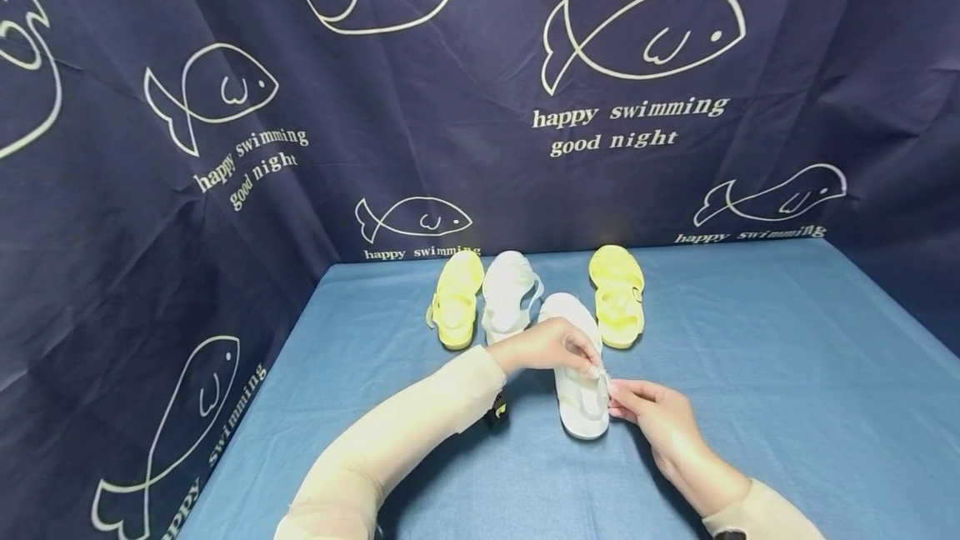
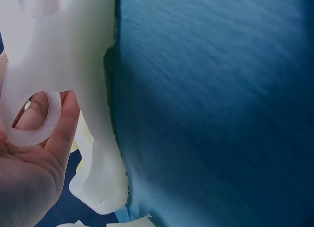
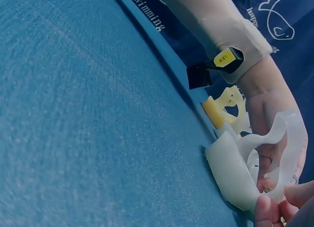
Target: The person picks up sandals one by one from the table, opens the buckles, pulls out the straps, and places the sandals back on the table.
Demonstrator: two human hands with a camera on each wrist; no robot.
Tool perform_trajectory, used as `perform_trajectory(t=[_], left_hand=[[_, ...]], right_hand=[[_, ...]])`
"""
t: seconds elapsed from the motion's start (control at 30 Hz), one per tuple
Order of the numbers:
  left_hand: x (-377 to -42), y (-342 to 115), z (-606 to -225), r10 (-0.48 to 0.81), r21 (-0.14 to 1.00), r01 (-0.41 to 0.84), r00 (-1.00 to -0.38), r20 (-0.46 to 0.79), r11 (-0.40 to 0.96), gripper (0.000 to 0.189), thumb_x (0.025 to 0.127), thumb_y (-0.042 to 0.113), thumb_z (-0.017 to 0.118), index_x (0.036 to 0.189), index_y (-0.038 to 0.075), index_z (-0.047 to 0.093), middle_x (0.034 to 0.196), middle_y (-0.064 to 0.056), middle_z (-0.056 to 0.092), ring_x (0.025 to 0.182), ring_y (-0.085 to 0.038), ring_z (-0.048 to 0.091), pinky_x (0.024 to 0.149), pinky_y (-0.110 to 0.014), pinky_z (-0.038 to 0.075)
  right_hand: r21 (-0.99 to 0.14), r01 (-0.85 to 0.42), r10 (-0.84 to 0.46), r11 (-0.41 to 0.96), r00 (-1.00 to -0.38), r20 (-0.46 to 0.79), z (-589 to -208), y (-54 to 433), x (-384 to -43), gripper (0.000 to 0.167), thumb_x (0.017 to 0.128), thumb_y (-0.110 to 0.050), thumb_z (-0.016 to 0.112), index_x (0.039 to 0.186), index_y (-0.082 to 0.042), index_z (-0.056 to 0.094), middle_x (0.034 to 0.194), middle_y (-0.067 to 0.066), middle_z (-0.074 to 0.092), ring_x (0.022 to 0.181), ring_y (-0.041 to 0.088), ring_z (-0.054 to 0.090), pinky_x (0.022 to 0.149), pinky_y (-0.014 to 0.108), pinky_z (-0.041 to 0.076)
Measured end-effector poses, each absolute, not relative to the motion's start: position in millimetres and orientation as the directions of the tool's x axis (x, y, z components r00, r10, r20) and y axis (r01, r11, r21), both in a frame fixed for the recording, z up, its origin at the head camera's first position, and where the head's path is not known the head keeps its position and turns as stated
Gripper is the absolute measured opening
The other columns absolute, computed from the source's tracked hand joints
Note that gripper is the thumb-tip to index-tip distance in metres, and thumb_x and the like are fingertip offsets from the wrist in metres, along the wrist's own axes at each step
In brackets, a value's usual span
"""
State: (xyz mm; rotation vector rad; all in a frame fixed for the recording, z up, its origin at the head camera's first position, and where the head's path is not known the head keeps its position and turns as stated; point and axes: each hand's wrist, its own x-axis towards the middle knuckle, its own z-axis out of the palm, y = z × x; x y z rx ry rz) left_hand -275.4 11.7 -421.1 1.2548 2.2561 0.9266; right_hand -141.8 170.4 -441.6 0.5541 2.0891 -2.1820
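A white sandal (image 1: 583, 423) lies on the blue cloth with its strap end toward me. My left hand (image 1: 551, 346) reaches across it from the left and pinches the strap (image 1: 603, 382) at the sandal's right side. From the right, my right hand (image 1: 660, 419) pinches the same strap with thumb and fingers, close to the left fingertips. In the left wrist view, left fingers show behind the cut-outs of the white upper (image 2: 44, 55). The right wrist view shows the sandal's end (image 3: 230, 173) and its raised strap loop (image 3: 293, 138); the fingers partly hide the fastening.
A second white sandal (image 1: 508, 282) stands just behind my left wrist, beside a yellow sandal (image 1: 459, 298) on its left. Another yellow sandal (image 1: 617, 294) lies to the back right. A dark printed curtain (image 1: 510, 173) rises behind the blue table cloth (image 1: 787, 373).
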Motion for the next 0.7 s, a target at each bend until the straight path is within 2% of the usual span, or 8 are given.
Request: perform_trajectory(t=[0.3,0.7], left_hand=[[-272.0,14.4,-418.1,0.844,0.727,0.559,-0.534,-0.052,0.398,0.015,0.083,0.015,0.077,0.095,0.008,0.077,0.087,-0.002,0.075,0.074,0.007,0.058,0.073,-0.009,0.047],[-274.5,14.2,-418.6,0.843,0.75,0.538,-0.536,-0.049,0.386,0.015,0.082,0.013,0.078,0.095,0.005,0.077,0.086,-0.005,0.075,0.071,0.006,0.057,0.069,-0.01,0.047]], right_hand=[[-0.958,0.272,0.264,-0.093,-0.921,-0.287,-445.9,168.6,-144.2,0.035,0.09,-0.005,0.067,0.118,0.016,0.06,0.076,-0.004,0.071,0.068,0.004,0.065,0.067,0.021,0.058],[-0.971,0.23,0.291,-0.061,-0.927,-0.238,-447.9,167.0,-147.7,0.033,0.091,-0.004,0.066,0.116,0.016,0.061,0.076,-0.006,0.072,0.067,0.002,0.066,0.068,0.021,0.058]])
